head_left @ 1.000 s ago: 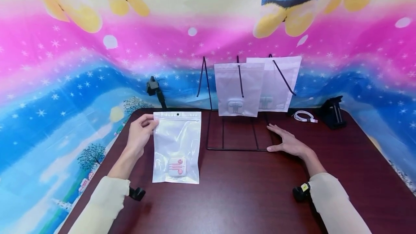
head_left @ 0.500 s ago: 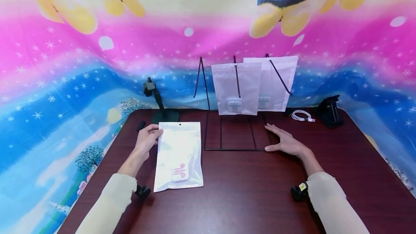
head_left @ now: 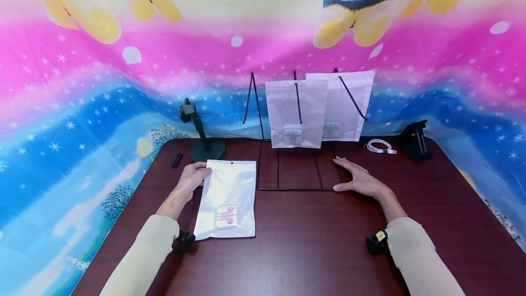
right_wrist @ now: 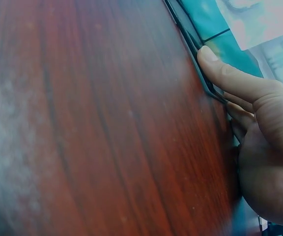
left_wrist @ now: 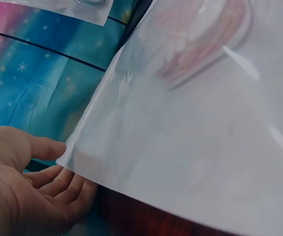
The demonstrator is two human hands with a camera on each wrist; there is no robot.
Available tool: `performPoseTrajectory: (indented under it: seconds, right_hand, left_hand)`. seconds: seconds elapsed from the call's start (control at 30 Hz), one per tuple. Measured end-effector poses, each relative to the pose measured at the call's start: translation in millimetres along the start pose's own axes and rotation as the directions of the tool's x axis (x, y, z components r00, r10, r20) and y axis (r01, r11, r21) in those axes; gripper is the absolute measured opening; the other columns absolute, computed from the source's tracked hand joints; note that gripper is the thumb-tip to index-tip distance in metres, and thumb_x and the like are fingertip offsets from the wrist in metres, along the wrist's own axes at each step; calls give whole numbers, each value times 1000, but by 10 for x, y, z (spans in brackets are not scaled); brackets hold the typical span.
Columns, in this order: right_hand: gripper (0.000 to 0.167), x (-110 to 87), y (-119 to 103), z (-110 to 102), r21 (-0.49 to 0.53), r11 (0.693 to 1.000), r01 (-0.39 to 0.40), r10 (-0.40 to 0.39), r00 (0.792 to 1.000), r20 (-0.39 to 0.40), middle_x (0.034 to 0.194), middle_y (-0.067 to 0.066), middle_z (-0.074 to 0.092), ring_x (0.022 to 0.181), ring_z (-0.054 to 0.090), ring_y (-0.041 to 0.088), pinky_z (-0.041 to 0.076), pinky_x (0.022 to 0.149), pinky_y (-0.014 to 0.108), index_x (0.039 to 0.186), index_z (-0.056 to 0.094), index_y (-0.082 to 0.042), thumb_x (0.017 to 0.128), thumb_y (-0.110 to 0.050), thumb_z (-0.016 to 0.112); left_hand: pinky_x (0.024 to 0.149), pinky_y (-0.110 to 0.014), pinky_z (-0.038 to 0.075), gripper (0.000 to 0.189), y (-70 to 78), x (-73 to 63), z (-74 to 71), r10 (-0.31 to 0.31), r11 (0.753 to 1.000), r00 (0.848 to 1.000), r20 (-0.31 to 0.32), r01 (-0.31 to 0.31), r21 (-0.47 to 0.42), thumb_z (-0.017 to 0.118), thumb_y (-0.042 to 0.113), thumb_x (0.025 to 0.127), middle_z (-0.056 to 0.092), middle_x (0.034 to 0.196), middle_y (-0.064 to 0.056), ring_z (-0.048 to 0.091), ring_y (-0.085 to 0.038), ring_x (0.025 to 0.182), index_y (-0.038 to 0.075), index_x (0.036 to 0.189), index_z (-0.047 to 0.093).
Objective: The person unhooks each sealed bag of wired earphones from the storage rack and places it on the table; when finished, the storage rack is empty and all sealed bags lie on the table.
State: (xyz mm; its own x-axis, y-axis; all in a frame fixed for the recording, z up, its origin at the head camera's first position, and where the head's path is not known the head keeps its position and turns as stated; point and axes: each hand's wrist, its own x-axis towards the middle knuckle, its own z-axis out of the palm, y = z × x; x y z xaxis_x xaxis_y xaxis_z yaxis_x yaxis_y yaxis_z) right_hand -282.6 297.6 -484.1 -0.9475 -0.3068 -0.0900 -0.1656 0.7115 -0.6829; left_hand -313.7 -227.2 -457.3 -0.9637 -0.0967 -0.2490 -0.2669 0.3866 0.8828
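In the head view my left hand (head_left: 190, 182) pinches the top left corner of a white zip pouch (head_left: 230, 186). Through its clear front shows a small case with pink wired earphones (head_left: 227, 216), near the bottom end. The left wrist view has the thumb on top of the pouch (left_wrist: 181, 147) corner and the fingers beneath. My right hand (head_left: 361, 182), fingers spread and straight, touches the front right corner of a black wire display rack (head_left: 296, 189). Two more pouches hang on the rack's hooks: one in the middle (head_left: 291, 108), one at the right (head_left: 357, 104).
The rack's left hook (head_left: 248, 99) carries nothing. Behind the left hand are a dark round-based stand (head_left: 207, 150) and a small black object (head_left: 177, 160). A coiled white cable (head_left: 380, 146) and a black folding stand (head_left: 412, 143) sit back right. A printed curtain (head_left: 123, 113) surrounds the table.
My left hand has brought the pouch down and slightly right, from held up facing me to lying lower and flatter near the table. My right hand stays at the rack corner.
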Motion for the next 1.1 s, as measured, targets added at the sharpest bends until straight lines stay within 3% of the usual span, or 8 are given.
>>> performPoseTrajectory:
  seconds: [0.43, 0.6, 0.73, 0.87, 1.1]
  right_hand:
    - [99, 7, 44, 5, 13, 1000, 22, -22, 1000, -8, 172, 22, 12, 155, 6, 50, 6, 115, 78, 164, 29, -9, 89, -44, 82]
    - [98, -2, 50, 11, 11, 1000, 28, -28, 999, -17, 171, 23, 13, 155, 7, 51, 5, 115, 77, 164, 30, -8, 88, -43, 82]
    - [98, -9, 65, 17, 15, 1000, 18, -18, 1000, -16, 171, 23, 13, 155, 8, 51, 6, 114, 78, 164, 30, -9, 88, -44, 82]
    - [99, -20, 76, 22, 20, 1000, 17, -16, 1000, -18, 171, 23, 13, 155, 8, 51, 6, 114, 78, 164, 30, -9, 88, -45, 82]
    - [98, -23, 64, 8, 41, 999, 23, -22, 1000, -18, 172, 22, 11, 155, 6, 52, 5, 114, 78, 164, 29, -11, 88, -44, 81]
  left_hand:
    - [116, -51, 40, 53, 143, -66, 29, 59, 996, 998, -29, -57, 61, 54, 16, 108, 44, 155, -25, 46, -39, 140, -2, 156, 40]
    - [117, -53, 39, 55, 271, -122, 24, 117, 991, 991, -66, -113, 73, 56, 16, 107, 45, 157, -23, 46, -38, 142, 3, 158, 40]
    - [120, -52, 34, 57, 437, -155, -16, 181, 984, 983, -43, -180, 13, 58, 20, 108, 43, 160, -16, 43, -34, 146, 9, 160, 39]
    - [123, -52, 29, 59, 669, -180, -58, 275, 961, 961, -13, -275, -25, 61, 27, 107, 44, 161, -11, 41, -30, 148, 13, 160, 40]
    - [123, -54, 26, 63, 1073, -232, 6, 422, 906, 906, 33, -419, -62, 66, 36, 104, 43, 161, -10, 41, -27, 148, 18, 159, 43]
